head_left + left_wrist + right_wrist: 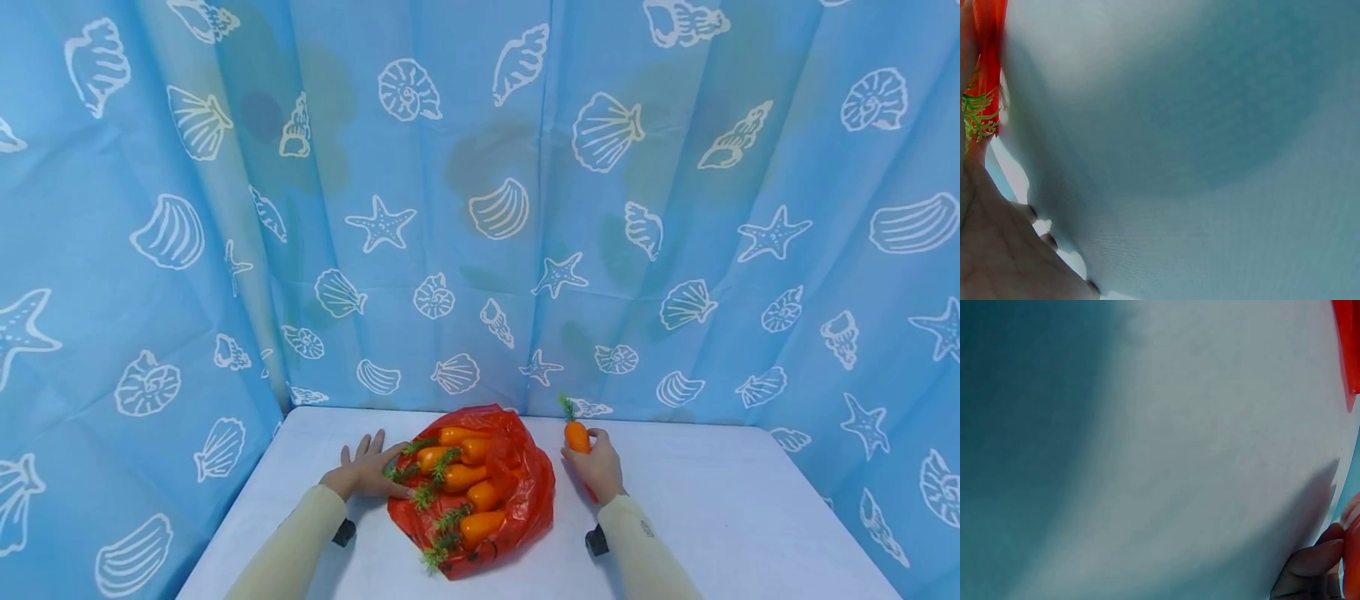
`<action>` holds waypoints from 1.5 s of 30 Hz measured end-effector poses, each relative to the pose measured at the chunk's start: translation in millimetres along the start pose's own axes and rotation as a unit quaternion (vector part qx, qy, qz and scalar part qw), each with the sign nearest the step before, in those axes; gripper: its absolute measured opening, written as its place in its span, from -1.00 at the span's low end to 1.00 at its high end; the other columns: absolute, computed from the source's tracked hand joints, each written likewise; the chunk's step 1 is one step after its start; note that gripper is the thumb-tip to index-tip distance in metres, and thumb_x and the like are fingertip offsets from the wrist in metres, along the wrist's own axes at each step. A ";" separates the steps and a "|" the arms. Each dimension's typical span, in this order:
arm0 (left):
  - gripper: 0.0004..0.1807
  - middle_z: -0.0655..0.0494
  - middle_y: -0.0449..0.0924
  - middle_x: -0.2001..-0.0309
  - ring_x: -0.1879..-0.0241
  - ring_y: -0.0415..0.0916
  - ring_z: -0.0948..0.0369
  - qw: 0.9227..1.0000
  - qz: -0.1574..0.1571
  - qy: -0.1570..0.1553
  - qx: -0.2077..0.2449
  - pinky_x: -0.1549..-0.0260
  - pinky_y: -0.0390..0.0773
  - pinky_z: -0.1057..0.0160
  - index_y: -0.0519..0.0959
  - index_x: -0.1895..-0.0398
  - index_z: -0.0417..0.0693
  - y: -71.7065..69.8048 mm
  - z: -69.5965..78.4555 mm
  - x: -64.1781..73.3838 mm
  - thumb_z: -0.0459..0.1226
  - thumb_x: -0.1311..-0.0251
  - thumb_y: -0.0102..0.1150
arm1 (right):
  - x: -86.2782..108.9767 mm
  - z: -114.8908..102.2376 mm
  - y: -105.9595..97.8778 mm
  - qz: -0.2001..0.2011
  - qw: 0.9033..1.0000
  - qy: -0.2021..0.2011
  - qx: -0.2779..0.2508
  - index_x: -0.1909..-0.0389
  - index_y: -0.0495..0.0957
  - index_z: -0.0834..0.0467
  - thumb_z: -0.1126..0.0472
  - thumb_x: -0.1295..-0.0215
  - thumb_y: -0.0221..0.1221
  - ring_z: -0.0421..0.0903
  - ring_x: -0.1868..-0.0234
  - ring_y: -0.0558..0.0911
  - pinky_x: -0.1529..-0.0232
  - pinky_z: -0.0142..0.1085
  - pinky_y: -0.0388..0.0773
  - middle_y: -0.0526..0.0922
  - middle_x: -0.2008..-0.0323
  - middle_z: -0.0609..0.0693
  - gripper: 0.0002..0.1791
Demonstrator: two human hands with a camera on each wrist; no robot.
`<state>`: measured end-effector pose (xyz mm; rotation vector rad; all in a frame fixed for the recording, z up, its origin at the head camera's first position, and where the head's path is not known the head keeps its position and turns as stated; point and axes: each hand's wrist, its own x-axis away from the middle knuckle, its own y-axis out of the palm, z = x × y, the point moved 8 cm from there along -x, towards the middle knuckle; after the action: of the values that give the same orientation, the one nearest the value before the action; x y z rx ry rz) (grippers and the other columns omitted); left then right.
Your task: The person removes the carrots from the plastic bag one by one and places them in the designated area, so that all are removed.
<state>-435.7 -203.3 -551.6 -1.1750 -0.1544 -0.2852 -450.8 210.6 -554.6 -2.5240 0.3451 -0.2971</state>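
A red plastic bag (542,487) lies on the white table with its opening to the left, and several orange carrots (463,477) with green tops fill it. Against the bag's left edge rests my left hand (367,475), fingers spread and thumb over the rim near the carrot tops. In the left wrist view, a green carrot top (980,115) shows beside that hand's palm. My right hand (602,468) holds a single carrot (577,437) to the right of the bag, its leafy end pointing away. The right wrist view catches only part of this carrot (1352,556) and the gripping fingers (1316,559).
A white cloth covers the table (712,517). Behind it and along both sides hangs a blue curtain (465,275) printed with white shells and starfish. Dark wrist devices sit under both forearms.
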 end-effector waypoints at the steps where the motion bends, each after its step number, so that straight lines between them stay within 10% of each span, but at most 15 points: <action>1: 0.07 -0.24 -0.18 -0.58 -0.52 -0.30 -0.32 1.000 -0.001 0.001 0.001 -0.37 -0.38 -0.46 0.25 -0.48 0.30 0.3 -0.1 -0.2 0.29 0.18 0.44 | 0.0 0.3 0.3 -0.001 1.000 0.001 0.001 -0.41 0.09 0.24 0.12 -0.23 0.32 0.27 -0.25 0.40 -0.27 0.14 0.43 0.34 -0.31 0.31 -0.16; 45: 0.09 -0.22 -0.22 -0.59 -0.53 -0.35 -0.30 1.000 -0.004 0.001 0.004 -0.38 -0.43 -0.44 0.21 -0.50 0.28 2.2 -3.1 -2.7 0.32 0.17 0.40 | -6.2 8.9 8.5 -0.096 0.995 -0.012 0.037 -0.53 -0.01 0.12 -0.18 -0.29 0.22 0.27 -0.20 0.44 -0.23 0.23 0.44 0.30 -0.36 0.29 -0.04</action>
<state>-437.7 -205.0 -555.4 -1.1665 -0.1588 -0.2925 -455.7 210.2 -567.5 -2.4890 0.0792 -0.3478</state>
